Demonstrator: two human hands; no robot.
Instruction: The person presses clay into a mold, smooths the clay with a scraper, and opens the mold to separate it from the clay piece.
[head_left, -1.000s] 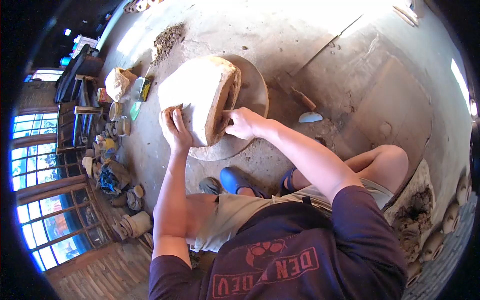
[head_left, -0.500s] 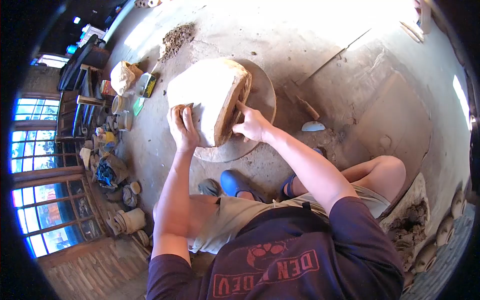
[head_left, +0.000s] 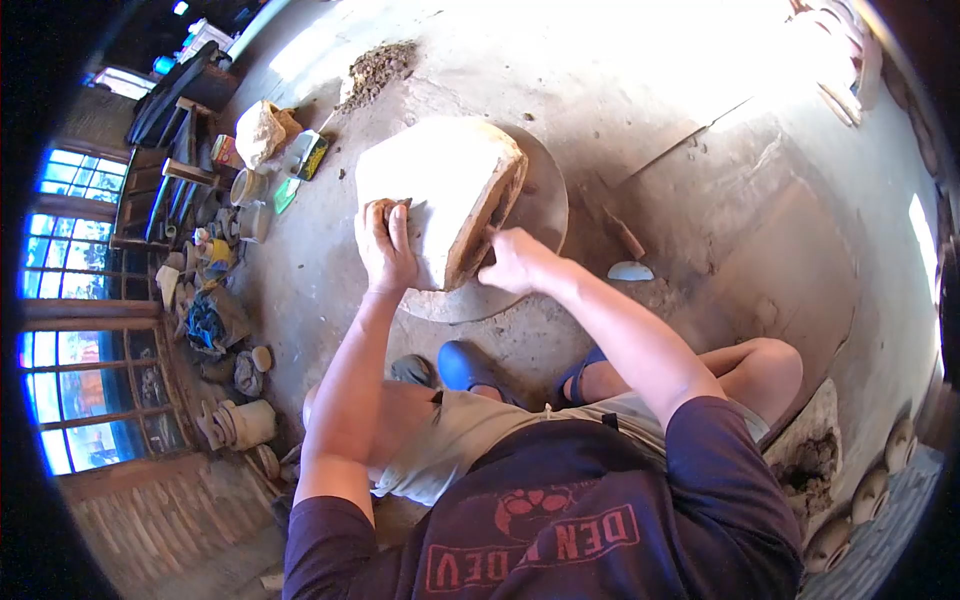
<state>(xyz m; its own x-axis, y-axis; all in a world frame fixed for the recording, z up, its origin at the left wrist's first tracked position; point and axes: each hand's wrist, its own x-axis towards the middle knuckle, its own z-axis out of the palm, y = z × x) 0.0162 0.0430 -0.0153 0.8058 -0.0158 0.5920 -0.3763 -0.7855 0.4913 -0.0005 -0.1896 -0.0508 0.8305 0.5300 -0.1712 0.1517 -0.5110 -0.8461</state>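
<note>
Your left hand (head_left: 385, 245) lies flat against the pale outer face of the big clay block (head_left: 440, 195), fingers together and pressed to its near left corner, steadying it. Your right hand (head_left: 515, 262) is at the block's brown open side, fingers curled and tucked against the inner edge; I cannot tell whether they pinch any clay or only push on it. The block sits tipped on the round wheel disc (head_left: 545, 200), which lies on the dusty floor in front of your sandalled feet (head_left: 470, 365).

This looks like the shaping step: one hand bracing the outside while the other works the raw edge. The next move seems to call for even pressure from both sides, so the wall does not sag or crack, and a firm brace so the block stays put on the disc.

A wooden tool (head_left: 625, 235) and a pale shard (head_left: 630, 271) lie just right of the disc.
</note>
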